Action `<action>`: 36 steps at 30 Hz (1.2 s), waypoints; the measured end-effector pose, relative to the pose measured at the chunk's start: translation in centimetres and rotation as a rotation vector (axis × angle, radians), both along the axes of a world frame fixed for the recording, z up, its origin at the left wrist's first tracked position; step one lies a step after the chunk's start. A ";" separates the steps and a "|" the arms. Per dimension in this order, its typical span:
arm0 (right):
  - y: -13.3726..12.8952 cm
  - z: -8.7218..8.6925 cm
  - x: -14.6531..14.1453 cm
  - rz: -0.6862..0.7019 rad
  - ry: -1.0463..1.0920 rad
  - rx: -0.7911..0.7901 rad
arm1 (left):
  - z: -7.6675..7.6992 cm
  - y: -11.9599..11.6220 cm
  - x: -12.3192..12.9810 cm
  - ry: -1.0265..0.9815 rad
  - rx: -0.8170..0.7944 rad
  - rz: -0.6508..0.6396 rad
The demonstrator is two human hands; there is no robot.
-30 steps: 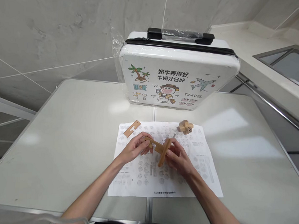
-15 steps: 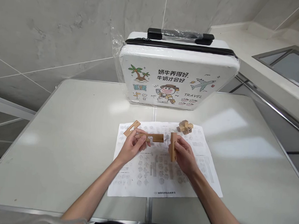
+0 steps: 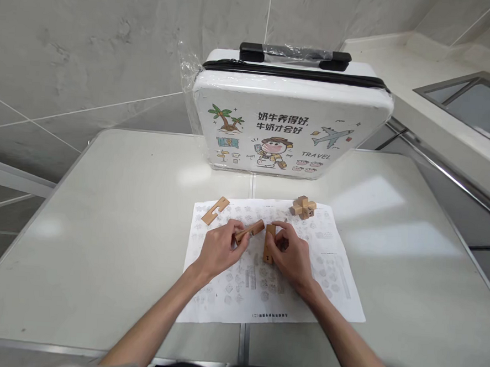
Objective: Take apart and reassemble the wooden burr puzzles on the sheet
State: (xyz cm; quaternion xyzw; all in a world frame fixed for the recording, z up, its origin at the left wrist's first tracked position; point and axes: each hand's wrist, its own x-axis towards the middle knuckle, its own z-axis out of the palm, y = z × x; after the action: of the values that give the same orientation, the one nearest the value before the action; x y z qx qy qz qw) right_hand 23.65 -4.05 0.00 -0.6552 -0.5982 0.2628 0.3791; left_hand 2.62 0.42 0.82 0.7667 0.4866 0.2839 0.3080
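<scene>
My left hand [image 3: 223, 245] pinches a wooden puzzle piece [image 3: 255, 228], which slants up toward the right. In my right hand [image 3: 292, 254] is another wooden puzzle piece [image 3: 268, 253], upright in the view and marked with a 2 near its lower end. The two pieces are close together but apart, above a printed paper sheet [image 3: 237, 310]. A third, notched flat piece [image 3: 215, 210] lies on the sheet's upper left corner. An assembled wooden cross-shaped puzzle [image 3: 304, 207] sits at the upper right of the sheet. My fingers hide parts of both held pieces.
A white suitcase [image 3: 290, 114] with cartoon prints, wrapped in clear plastic, stands at the back of the light folding table [image 3: 100, 241]. A grey tiled wall rises behind it. To the right is a counter [image 3: 385, 65] with a sink [image 3: 477, 106].
Both pieces have been turned in my hands. The left one went from level to slanted, and my right hand moved left with its piece, closer to the other.
</scene>
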 end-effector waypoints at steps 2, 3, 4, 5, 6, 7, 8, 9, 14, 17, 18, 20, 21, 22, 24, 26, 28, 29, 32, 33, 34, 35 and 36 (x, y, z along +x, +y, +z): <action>0.0 -0.3 -0.1 -0.013 -0.075 0.023 | -0.1 0.0 0.0 0.020 0.029 -0.055; 0.1 -0.4 -0.2 -0.020 -0.114 0.037 | -0.1 -0.1 0.0 0.030 0.044 -0.079; 0.1 -0.6 -0.2 -0.026 -0.152 0.055 | -0.2 -0.1 0.0 0.040 0.059 -0.098; 0.1 -0.7 -0.2 -0.032 -0.186 0.075 | -0.2 -0.1 0.1 0.050 0.075 -0.114; 0.1 -0.8 -0.2 -0.035 -0.213 0.094 | -0.3 -0.2 0.1 0.060 0.090 -0.126; 0.1 -0.9 -0.2 -0.033 -0.234 0.110 | -0.3 -0.2 0.1 0.070 0.104 -0.136; 0.1 -1.0 -0.2 -0.029 -0.252 0.122 | -0.4 -0.2 0.1 0.079 0.118 -0.144; 0.2 -1.1 -0.2 -0.023 -0.267 0.132 | -0.5 -0.3 0.2 0.088 0.131 -0.149; 0.2 -1.5 -0.4 0.043 -0.324 0.186 | -0.8 -0.3 0.3 0.126 0.183 -0.154; 0.2 -1.4 -0.5 0.091 -0.309 0.197 | -0.9 -0.4 0.3 0.146 0.203 -0.155; 0.2 -1.3 -0.5 0.105 -0.292 0.196 | -0.9 -0.4 0.3 0.151 0.208 -0.153; 0.2 -1.2 -0.6 0.124 -0.242 0.193 | -0.8 -0.3 0.2 0.157 0.221 -0.149; 0.2 -1.1 -0.6 0.137 -0.211 0.188 | -0.6 -0.3 0.2 0.156 0.229 -0.151; 0.2 -1.0 -0.6 0.157 -0.179 0.183 | -0.4 -0.1 0.2 0.151 0.240 -0.158; 0.1 -0.9 -0.6 0.211 -0.119 0.175 | 0.1 0.2 0.0 0.137 0.270 -0.196; 0.1 -0.7 -0.6 0.265 -0.075 0.172 | 0.6 0.5 -0.2 0.137 0.294 -0.247; 0.0 -0.5 -0.6 0.301 -0.044 0.171 | 0.8 0.9 -0.5 0.160 0.298 -0.285; 0.0 -0.4 -0.6 0.316 -0.031 0.166 | 0.9 1.1 -0.7 0.176 0.296 -0.292; 0.0 -0.1 -0.7 0.346 -0.005 0.158 | 0.9 1.6 -1.3 0.225 0.311 -0.267; 0.0 -0.1 -0.7 0.349 0.000 0.155 | 0.8 1.8 -1.6 0.240 0.323 -0.250; -0.1 0.0 -0.7 0.350 0.004 0.152 | 0.8 2.0 -1.8 0.255 0.336 -0.232; -0.1 0.0 -0.7 0.350 0.009 0.148 | 0.7 2.2 -2.0 0.269 0.344 -0.215; -0.1 0.0 -0.7 0.347 0.013 0.144 | 0.6 2.4 -2.2 0.285 0.348 -0.202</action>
State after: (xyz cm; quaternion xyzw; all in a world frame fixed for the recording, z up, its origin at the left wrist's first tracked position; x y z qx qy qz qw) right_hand 22.91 -4.13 0.00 -0.5114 -0.7171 0.2852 0.3779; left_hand 0.38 2.79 1.46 0.8852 0.3896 0.2204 0.1264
